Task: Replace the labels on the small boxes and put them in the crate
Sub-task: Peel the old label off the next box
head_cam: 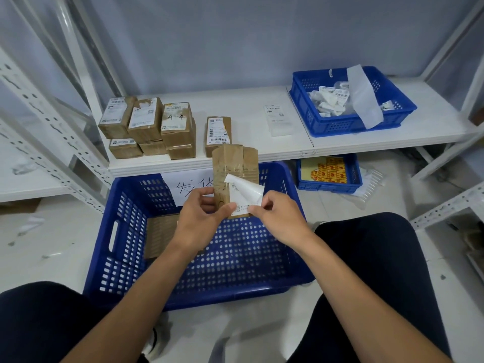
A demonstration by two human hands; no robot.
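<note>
Label-peeling over the blue crate: small box gripped upright in left hand, thumb pressed on its face; label corner pinched by right hand. Best pulled slowly and low toward 6 o'clock, box braced. Counted from there: apparently six stacked boxes at 10 o'clock, lone box at 12, shelf basket at 2, floor basket at 3.

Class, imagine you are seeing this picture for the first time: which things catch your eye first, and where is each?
At the centre, the left hand grips a brown small box while the right hand pinches a white label half peeled off it. Beneath them sits a big blue crate on the floor. On the shelf behind, brown boxes are stacked at left, a blue tray of crumpled labels at right.
</note>
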